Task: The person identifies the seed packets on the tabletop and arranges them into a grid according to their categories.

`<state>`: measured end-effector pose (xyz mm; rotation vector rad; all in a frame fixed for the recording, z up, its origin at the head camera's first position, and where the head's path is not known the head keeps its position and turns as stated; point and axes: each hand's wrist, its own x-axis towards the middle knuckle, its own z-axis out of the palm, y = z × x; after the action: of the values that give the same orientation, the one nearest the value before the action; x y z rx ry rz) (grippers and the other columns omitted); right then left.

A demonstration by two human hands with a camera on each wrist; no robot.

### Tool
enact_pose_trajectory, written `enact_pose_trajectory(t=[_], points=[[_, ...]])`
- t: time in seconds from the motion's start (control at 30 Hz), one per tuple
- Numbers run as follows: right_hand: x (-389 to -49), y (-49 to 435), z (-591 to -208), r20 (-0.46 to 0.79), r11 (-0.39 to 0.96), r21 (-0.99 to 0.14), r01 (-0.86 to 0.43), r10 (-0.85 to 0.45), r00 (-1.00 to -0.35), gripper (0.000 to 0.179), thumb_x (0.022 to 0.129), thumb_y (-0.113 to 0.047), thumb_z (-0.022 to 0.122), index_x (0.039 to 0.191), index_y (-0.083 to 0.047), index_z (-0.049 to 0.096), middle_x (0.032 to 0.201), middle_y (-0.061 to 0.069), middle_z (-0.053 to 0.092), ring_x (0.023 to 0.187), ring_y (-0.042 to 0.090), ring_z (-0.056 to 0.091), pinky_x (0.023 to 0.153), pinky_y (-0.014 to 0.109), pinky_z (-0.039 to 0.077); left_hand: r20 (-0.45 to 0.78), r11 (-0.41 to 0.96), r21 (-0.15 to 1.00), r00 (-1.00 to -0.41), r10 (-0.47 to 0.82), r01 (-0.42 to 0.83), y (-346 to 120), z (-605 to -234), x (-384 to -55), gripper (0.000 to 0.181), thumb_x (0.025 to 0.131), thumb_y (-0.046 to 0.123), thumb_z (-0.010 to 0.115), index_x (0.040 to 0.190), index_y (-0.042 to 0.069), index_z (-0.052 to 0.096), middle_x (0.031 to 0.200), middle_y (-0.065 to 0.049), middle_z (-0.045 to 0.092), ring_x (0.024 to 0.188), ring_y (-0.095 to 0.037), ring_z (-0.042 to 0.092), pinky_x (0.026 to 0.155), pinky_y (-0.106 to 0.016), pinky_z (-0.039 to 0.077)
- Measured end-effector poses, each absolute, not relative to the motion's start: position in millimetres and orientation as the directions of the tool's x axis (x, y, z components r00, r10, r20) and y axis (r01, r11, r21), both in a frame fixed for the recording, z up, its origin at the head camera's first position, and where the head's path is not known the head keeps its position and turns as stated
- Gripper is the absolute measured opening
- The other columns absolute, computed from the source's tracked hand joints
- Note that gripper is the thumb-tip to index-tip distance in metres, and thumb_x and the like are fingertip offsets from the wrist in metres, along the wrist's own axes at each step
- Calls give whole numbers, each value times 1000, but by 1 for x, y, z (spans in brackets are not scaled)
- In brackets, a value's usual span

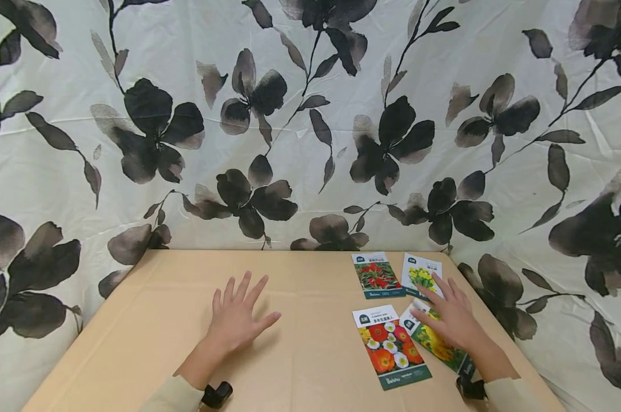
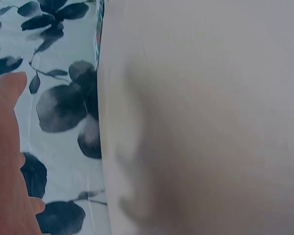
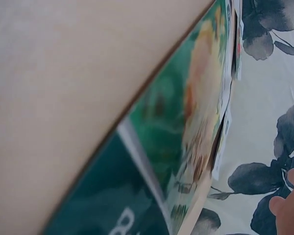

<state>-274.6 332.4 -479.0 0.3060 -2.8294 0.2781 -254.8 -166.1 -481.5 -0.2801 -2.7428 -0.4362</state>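
Note:
My left hand (image 1: 237, 320) hovers over the left-middle of the table with fingers spread, holding nothing; its shadow shows on the tabletop in the left wrist view. On the right, my right hand (image 1: 453, 317) is held with fingers extended above a seed packet with yellow flowers (image 1: 441, 343), partly covering it. Left of that lies a packet with red, orange and white daisies (image 1: 391, 348), their edges overlapping. Behind them are a packet with red flowers (image 1: 377, 276) and one with small yellow flowers (image 1: 420, 272), partly hidden by my right fingertips.
The light wooden table (image 1: 300, 366) ends at a cloth backdrop (image 1: 310, 126) printed with dark flowers, which hangs behind and along both sides. Black wrist cameras sit on both wrists, the left one (image 1: 218, 395) near the front of the table.

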Motion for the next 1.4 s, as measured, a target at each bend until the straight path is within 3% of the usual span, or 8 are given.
enact_pose_trajectory(t=[0.33, 0.6, 0.93, 1.4], points=[[-263, 341, -478, 275, 960, -186, -209, -153, -949, 76, 81, -68, 52, 142, -24, 41, 155, 16, 18, 141, 47, 6, 98, 75, 9, 341, 930, 252, -924, 175, 269, -133, -479, -251, 87, 72, 87, 35, 147, 46, 17, 158, -2, 15, 142, -40, 13, 106, -65, 9], [-256, 344, -477, 267, 964, -184, -194, -141, -953, 75, 82, -65, 56, 141, -21, 43, 153, 19, 21, 136, 47, 17, 95, 74, 17, 332, 920, 251, -920, 208, 299, -109, -477, -244, 86, 73, 85, 39, 147, 43, 23, 157, -2, 18, 142, -40, 15, 107, -65, 11], [-249, 353, -480, 182, 966, -212, -151, -113, -977, 77, 80, -67, 56, 141, -22, 43, 152, 20, 21, 135, 47, 16, 94, 75, 16, 308, 906, 273, -922, 236, 323, -82, -480, -242, 86, 74, 84, 41, 147, 43, 22, 158, -1, 15, 143, -39, 13, 107, -64, 9], [-241, 357, -483, 97, 940, -295, -172, -149, -984, 68, 80, -63, 60, 134, -22, 52, 148, 22, 28, 129, 49, 25, 91, 75, 24, 276, 870, 330, -919, 282, 367, -38, -482, -236, 80, 77, 79, 45, 145, 40, 29, 155, -8, 24, 139, -43, 20, 104, -68, 14]])
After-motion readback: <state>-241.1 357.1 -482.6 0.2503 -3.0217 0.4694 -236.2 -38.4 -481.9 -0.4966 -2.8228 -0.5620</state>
